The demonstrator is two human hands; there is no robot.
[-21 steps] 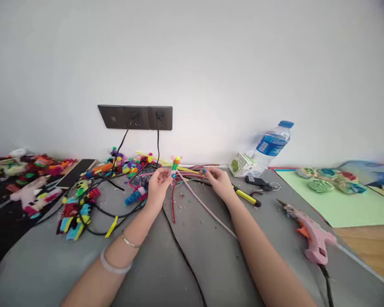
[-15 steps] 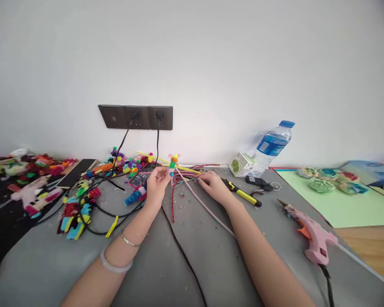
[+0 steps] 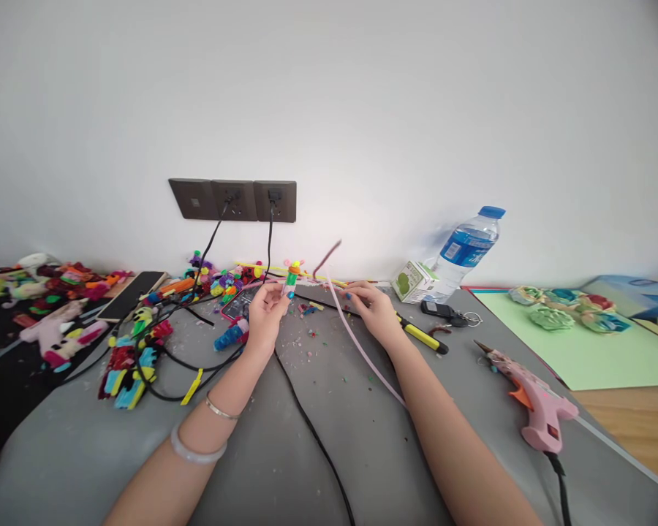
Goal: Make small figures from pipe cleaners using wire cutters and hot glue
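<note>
My left hand [image 3: 267,310] is closed around a small figure that looks made of fuzzy pipe cleaners [image 3: 292,275], with green, yellow and pink parts. It is upright, its lower part hidden by my fingers. My right hand [image 3: 368,307] is at several loose pipe cleaners, with its fingers bent together at them. A long pale pink pipe cleaner [image 3: 354,342] curves from near those fingertips down beside my right forearm. A dark red one [image 3: 327,258] sticks up, bent, against the wall. Which strands the fingers grip is hard to see.
Finished fuzzy pieces [image 3: 134,358] and black cables [image 3: 169,398] lie left, near a phone [image 3: 131,296]. A yellow-handled tool [image 3: 425,338], keys [image 3: 444,314], a carton [image 3: 414,283] and a leaning water bottle [image 3: 467,252] are right. A pink glue gun [image 3: 545,409] lies nearest me.
The loose pipe cleaners have shifted back towards the wall with my right hand, baring scraps on the table. The dark red one has swung upward. My left hand still holds the figure, slightly turned.
</note>
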